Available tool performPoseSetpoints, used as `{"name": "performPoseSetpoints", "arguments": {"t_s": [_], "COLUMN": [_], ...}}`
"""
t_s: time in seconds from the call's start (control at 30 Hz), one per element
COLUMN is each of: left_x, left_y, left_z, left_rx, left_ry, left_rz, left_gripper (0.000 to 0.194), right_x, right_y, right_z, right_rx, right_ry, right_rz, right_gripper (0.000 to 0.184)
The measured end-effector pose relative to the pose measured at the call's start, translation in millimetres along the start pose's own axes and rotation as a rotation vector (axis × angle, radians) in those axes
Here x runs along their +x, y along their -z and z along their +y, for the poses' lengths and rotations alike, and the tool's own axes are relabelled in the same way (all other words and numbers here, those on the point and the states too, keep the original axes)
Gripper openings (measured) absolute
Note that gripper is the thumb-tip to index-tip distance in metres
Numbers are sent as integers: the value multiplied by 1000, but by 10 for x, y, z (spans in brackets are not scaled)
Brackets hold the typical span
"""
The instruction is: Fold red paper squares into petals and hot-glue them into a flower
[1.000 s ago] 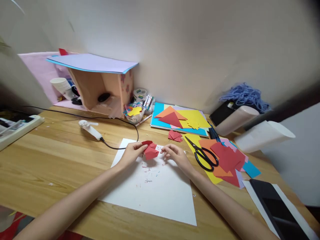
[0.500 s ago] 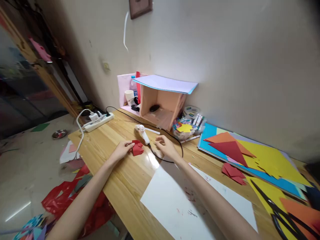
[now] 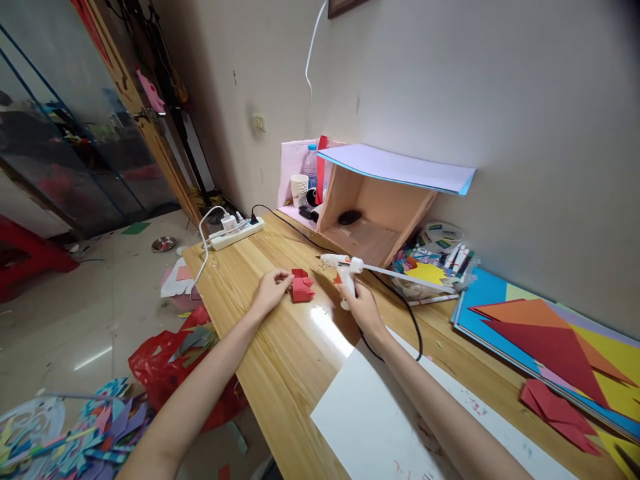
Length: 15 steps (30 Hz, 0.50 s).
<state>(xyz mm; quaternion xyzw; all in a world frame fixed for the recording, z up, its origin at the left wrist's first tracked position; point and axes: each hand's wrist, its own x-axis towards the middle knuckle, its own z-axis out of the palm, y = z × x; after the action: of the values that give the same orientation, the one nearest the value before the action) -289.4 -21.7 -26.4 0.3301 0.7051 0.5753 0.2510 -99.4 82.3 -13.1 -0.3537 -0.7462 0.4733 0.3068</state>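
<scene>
My right hand (image 3: pixel 364 305) is wrapped round the handle of a white hot glue gun (image 3: pixel 348 268), its nozzle pointing left and a long glue stick sticking out behind. A black cord hangs from the grip. Between the thumb and fingers of my left hand (image 3: pixel 274 291) is the left edge of a folded red paper piece (image 3: pixel 302 288). That piece is at the tabletop, a short way left of the glue gun. A white sheet with faint marks (image 3: pixel 370 400) lies partly under my right forearm.
A cardboard box (image 3: pixel 370 213) with a lilac top stands against the wall. Beside it is a basin of markers and scraps (image 3: pixel 425 267). Coloured paper (image 3: pixel 540 353) lies at the right, a power strip (image 3: pixel 237 233) at the far left corner. A red plastic bag (image 3: pixel 160 367) sits on the floor.
My right hand has taken hold of the glue gun and lifted it off the table. The left hand still pinches the red paper. The camera view has shifted left.
</scene>
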Motion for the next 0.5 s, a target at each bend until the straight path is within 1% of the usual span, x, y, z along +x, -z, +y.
{"name": "performPoseSetpoints", "arguments": {"t_s": [0.07, 0.13, 0.2, 0.3, 0.5], "left_x": [10, 11, -5, -55, -157], "left_y": [-12, -24, -31, -37, -59], "left_z": [-15, -21, -11, 38, 170], "left_rx": [-3, -6, -10, -22, -38], "left_ry": [4, 6, 11, 43, 130], "left_rz": [9, 19, 23, 8, -57], "left_gripper": [21, 19, 16, 15, 19], "right_x": [-138, -266, -365, -443, -471], "right_y": [76, 120, 132, 118, 66], "right_z": [-1, -10, -25, -50, -44], "right_rx": [111, 217, 266, 271, 241], "right_ry": [-26, -61, -71, -71, -18], "right_rz": [-7, -82, -183, -232, -290], "right_gripper": [31, 34, 35, 35, 34]}}
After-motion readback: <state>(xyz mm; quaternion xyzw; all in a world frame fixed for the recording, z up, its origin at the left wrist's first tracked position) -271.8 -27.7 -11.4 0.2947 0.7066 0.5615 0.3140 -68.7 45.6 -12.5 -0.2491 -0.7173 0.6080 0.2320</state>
